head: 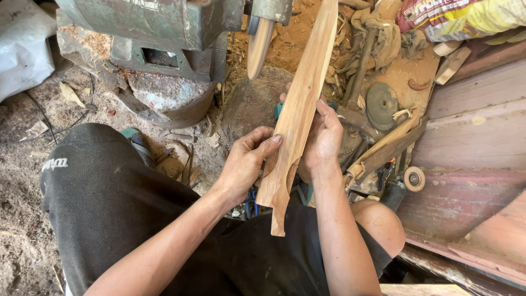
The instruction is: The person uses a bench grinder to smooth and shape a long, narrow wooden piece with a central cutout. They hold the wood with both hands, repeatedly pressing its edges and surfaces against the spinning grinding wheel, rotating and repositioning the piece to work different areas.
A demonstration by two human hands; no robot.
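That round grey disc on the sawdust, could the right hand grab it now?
Probably not right away: the right hand is wrapped around the long wooden piece. The grey disc lies uncovered just beyond it, so letting go first should free the way.

Wood strip (298, 107) between the hands: pale tan, streaky lengthwise grain. Shorts (120, 208) below the hands: black, small white mark. Machine (159, 27) up-left of the left hand (244, 161): worn grey-green. Disc (258, 46) above the hands: tan. Boards (471, 142) beyond the right hand (323, 137): faded reddish-pink. Floor (22, 181): grey-brown, orange sawdust.
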